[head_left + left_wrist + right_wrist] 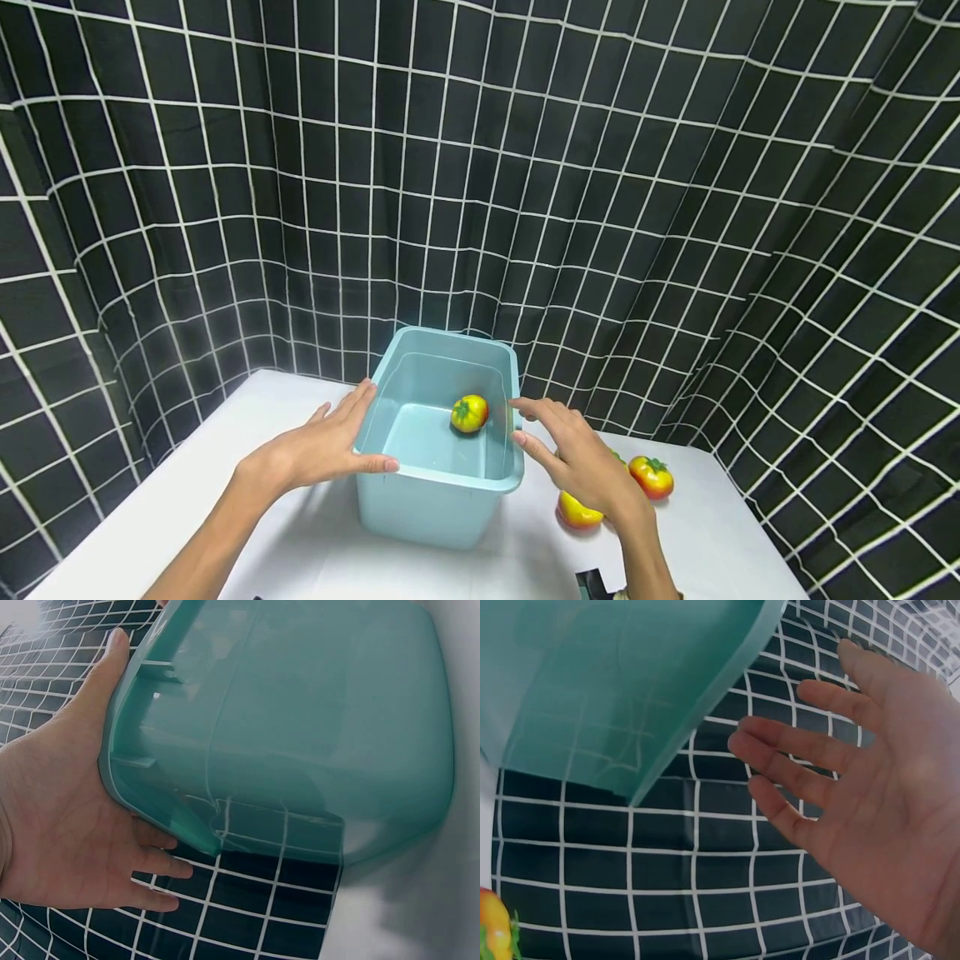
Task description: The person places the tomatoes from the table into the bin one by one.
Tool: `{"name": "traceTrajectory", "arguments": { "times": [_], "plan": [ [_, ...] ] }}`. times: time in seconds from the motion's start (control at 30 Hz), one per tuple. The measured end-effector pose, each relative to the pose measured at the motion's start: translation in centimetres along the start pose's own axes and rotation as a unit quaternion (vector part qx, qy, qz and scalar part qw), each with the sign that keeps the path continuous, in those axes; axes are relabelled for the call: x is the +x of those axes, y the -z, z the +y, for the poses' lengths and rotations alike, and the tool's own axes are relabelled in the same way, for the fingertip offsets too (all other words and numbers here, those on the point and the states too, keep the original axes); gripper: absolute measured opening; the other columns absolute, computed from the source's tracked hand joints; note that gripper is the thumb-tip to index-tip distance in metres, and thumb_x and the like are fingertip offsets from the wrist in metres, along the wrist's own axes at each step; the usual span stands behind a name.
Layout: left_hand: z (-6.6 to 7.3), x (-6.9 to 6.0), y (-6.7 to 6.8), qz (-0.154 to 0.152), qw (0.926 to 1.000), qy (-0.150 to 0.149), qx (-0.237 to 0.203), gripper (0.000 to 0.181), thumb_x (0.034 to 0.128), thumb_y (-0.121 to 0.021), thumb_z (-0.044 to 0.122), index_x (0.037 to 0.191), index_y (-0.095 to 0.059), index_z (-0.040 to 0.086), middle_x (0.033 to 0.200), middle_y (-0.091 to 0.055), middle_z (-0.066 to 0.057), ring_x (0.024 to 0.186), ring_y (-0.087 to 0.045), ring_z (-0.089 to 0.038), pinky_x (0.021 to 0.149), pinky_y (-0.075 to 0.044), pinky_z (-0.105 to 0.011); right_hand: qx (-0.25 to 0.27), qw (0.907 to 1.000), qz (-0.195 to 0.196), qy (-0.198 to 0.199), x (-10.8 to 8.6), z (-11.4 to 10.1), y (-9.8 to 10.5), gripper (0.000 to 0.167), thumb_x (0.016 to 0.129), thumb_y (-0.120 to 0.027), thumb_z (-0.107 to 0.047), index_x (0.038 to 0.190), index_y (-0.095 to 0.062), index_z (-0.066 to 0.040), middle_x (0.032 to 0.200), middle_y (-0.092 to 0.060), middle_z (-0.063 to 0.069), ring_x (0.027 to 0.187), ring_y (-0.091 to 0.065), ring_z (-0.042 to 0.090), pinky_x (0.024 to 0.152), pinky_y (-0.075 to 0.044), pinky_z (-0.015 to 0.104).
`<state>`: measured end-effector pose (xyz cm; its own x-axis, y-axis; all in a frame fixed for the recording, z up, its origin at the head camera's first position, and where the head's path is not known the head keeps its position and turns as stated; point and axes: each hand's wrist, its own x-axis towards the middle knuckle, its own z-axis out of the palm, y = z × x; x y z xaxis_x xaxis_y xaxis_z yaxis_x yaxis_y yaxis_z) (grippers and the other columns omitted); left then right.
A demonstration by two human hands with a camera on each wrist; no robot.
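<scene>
A light blue plastic bin stands on the white table, its open top tilted toward me in the head view. Along its left rim lies my left hand, fingers extended and thumb over the near edge; the left wrist view shows the palm against the rim. My right hand hovers by the right rim, fingers spread and slightly bent. In the right wrist view a gap separates this hand from the bin. Inside the bin sits one round yellow-and-red fruit with a green leafy top.
Beyond my right wrist lie similar fruits: a yellow one, a redder one, and another mostly hidden behind the hand. The white table meets a black curtain with a white grid at the back and sides.
</scene>
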<state>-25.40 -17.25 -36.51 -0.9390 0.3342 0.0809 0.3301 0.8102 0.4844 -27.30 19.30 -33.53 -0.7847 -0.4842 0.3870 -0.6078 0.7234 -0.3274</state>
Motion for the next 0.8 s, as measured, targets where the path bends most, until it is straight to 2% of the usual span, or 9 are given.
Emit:
{"name": "traceTrajectory", "arguments": {
  "times": [0.2,0.3,0.47,0.8],
  "plan": [
    [0.0,-0.1,0.1,-0.004,1.0,0.001,-0.001,0.123,0.0895,-0.061,0.078,0.167,-0.007,-0.001,0.177,-0.004,-0.02,0.164,-0.011,-0.04,0.13,-0.011,-0.069,-0.005,0.9994,0.009,-0.033,-0.4,0.5,0.8,0.05,0.104,-0.059,-0.052,0.148,-0.057,-0.029,0.143,-0.066,-0.001,0.129,-0.06,0.03,0.105,-0.053,0.064],
    [0.0,-0.1,0.0,-0.003,1.0,0.002,-0.001,0.123,0.0889,-0.06,0.079,0.167,-0.007,-0.001,0.177,-0.004,-0.019,0.165,-0.011,-0.039,0.13,-0.011,-0.068,-0.01,0.9993,0.022,-0.029,-0.7,0.8,1.4,0.049,0.104,-0.06,-0.048,0.148,-0.057,-0.025,0.144,-0.066,0.002,0.132,-0.062,0.032,0.108,-0.05,0.068],
    [0.0,-0.2,0.0,-0.004,1.0,0.005,-0.003,0.124,0.0882,-0.06,0.08,0.167,-0.007,0.0,0.177,-0.003,-0.018,0.165,-0.011,-0.039,0.13,-0.01,-0.068,-0.01,0.9991,0.032,-0.026,-1.2,1.4,2.4,0.048,0.104,-0.062,-0.041,0.149,-0.056,-0.022,0.141,-0.067,0.005,0.128,-0.065,0.031,0.108,-0.049,0.07],
    [0.0,0.0,0.0,-0.007,1.0,0.004,0.0,0.125,0.0882,-0.06,0.08,0.167,-0.007,-0.001,0.177,-0.003,-0.018,0.165,-0.009,-0.039,0.13,-0.011,-0.068,0.015,0.9983,0.047,-0.03,-2.0,3.4,3.9,0.046,0.104,-0.063,-0.035,0.146,-0.057,-0.017,0.13,-0.072,0.009,0.121,-0.07,0.034,0.098,-0.059,0.06]
  ]
}}
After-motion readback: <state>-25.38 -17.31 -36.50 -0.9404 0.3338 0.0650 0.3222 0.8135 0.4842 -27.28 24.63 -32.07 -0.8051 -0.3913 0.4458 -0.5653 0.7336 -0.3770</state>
